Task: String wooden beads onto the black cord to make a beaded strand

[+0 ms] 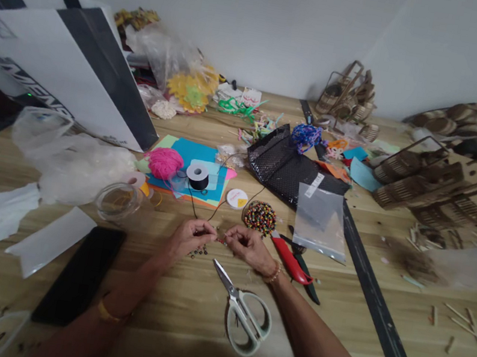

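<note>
My left hand (190,236) and my right hand (249,247) meet over the wooden table (177,327), both pinched on a thin black cord (196,211) with small beads (221,240) strung on it. The cord runs up to a black spool (198,176). A few loose dark beads (199,252) lie just under my left hand. A round pile of multicoloured beads (260,217) sits just above my right hand. White-handled scissors (243,313) lie closed below my hands.
Red-handled pliers (292,264) lie right of my right hand. A black phone (80,274), clear round container (118,201), pink yarn ball (163,161), coloured paper sheets (187,155), zip bag (320,220), black mesh pouch (281,164) and wooden model parts (430,180) surround them.
</note>
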Demonstrator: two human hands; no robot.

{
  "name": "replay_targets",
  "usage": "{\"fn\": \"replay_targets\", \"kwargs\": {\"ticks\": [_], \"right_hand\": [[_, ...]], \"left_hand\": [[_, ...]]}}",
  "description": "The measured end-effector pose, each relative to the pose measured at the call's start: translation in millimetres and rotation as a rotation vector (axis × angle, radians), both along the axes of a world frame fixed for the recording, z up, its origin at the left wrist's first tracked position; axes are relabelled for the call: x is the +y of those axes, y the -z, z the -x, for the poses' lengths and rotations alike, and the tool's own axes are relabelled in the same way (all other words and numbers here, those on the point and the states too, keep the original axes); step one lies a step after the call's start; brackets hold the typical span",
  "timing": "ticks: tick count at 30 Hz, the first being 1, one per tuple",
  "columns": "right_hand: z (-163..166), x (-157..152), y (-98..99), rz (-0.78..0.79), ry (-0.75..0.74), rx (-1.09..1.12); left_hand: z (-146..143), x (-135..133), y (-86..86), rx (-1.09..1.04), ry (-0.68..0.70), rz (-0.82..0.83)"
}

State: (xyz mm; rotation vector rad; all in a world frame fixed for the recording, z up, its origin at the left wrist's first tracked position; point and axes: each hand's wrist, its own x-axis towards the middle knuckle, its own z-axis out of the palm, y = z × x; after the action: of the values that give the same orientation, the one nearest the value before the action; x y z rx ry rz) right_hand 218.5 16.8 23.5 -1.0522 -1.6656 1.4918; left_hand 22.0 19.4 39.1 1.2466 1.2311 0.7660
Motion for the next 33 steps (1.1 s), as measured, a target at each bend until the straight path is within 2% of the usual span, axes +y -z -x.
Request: {"fn": "replay_targets", "kwargs": {"ticks": [33], "right_hand": [[0.2, 0.0, 0.9, -0.016, -0.002, -0.013]], "left_hand": [[-2.2, -0.2, -3.9, 0.012, -0.009, -0.009]]}}
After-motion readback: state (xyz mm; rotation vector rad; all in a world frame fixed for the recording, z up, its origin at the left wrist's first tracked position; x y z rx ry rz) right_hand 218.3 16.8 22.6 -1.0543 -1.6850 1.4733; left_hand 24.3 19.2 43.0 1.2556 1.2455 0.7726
